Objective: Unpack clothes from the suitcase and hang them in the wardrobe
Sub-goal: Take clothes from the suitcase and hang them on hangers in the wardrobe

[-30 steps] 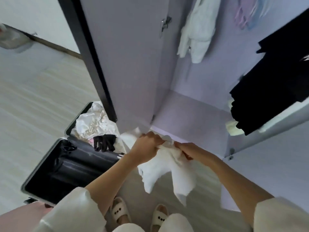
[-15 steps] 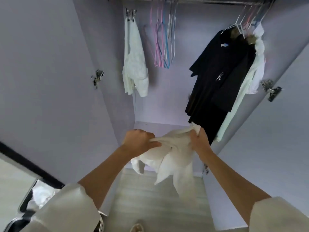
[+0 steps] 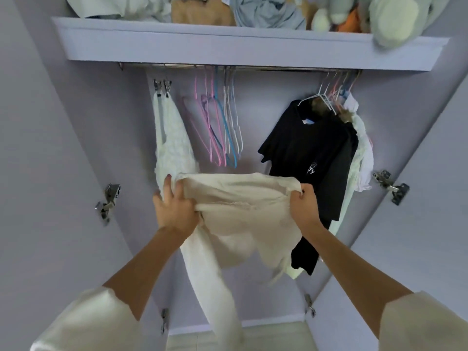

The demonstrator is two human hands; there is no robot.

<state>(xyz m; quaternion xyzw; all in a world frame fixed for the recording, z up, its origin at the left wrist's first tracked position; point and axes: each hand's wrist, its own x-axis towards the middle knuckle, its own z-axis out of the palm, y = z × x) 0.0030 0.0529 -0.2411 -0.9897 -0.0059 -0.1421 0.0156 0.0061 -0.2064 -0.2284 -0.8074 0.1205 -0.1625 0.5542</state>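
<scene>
- A lilac wardrobe (image 3: pixel 253 295) stands open, its doors swung out to the left and right, with metal hinges (image 3: pixel 108 200) showing on both door edges.
- A shelf (image 3: pixel 162 41) runs across the top, piled with folded and bundled fabrics in pale green, tan and blue, plus a soft plush toy (image 3: pixel 390 19) at the far right.
- Just under the shelf is a metal hanging rail (image 3: pixel 266 68).
- At the left end of the rail, a white textured garment (image 3: pixel 172 143) hangs from metal clips.
- Near the middle hang a cluster of empty wire hangers (image 3: pixel 222 133) in pink, purple, blue and white.
- To the right, a black T-shirt (image 3: pixel 311 153) with a small white print hangs on a white hanger, and a white garment (image 3: pixel 362 158) hangs just behind it on the far right.
- A cream garment (image 3: pixel 240 211) is held up in front of the wardrobe, stretched between both hands below the rail, with a long white part trailing down toward the near floor.
- The left hand (image 3: pixel 174 206) grips the garment's left edge, fingers curled into the bunched fabric.
- The right hand (image 3: pixel 304 206) clutches the right edge in a closed fist.
- Both forearms are bare, with loose cream sleeves (image 3: pixel 86 323) at the near edge.
- A strip of pale wood-look floor (image 3: pixel 278 335) shows at the bottom.
</scene>
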